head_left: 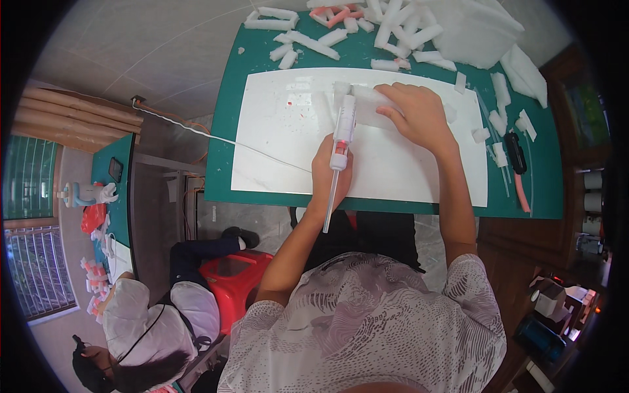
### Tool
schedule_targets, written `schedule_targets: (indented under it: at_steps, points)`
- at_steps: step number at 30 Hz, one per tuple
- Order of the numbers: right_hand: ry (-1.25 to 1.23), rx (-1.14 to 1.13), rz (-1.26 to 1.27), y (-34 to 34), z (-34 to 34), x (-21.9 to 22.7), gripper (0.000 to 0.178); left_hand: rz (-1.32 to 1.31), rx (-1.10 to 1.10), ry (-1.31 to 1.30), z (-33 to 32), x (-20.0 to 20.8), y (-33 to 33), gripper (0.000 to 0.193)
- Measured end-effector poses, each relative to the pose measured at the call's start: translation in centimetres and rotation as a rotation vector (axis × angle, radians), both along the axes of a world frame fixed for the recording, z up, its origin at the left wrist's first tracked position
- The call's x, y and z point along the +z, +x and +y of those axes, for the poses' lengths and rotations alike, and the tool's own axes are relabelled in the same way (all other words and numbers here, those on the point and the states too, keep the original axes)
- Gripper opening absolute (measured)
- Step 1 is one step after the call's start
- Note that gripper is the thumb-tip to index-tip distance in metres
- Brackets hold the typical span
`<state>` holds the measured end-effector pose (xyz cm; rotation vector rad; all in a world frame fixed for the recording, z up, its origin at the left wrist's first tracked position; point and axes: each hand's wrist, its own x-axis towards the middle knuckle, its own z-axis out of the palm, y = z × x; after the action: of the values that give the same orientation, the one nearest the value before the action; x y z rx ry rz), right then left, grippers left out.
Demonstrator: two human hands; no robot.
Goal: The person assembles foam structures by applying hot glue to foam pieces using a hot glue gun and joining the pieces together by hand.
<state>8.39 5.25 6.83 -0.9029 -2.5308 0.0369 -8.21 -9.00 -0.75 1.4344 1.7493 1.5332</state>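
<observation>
My left hand (324,171) is closed round a white hot glue gun (344,124). A clear glue stick (331,200) sticks out of its rear end toward me, and its nozzle end meets the white foam. My right hand (419,112) grips a white foam piece (368,108) just right of the nozzle, its fingers bent over the far edge. Another pale foam strip (322,110) lies left of the gun. All of this is over a glossy white board (275,157). The exact contact between nozzle and foam is hard to make out.
The board rests on a green table (226,144). Foam strips (314,44) and a foam block (478,33) crowd its far side. A black-handled tool (515,152) lies at right. A white cord (216,139) crosses from the left. Another person (154,314) sits at left beside a red stool (239,281).
</observation>
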Motion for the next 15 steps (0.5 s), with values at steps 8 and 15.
schedule_targets:
  at_steps: [8,15]
  points:
    - [0.003,0.002,0.008,0.02,-0.01,-0.09,0.031,-0.058,-0.028,-0.071,-0.2,0.27,0.01,0.019]
    - [-0.06,-0.011,-0.015,-0.06,-0.32,0.45,0.034,-0.045,-0.018,-0.076,-0.17,0.1,-0.07,0.019]
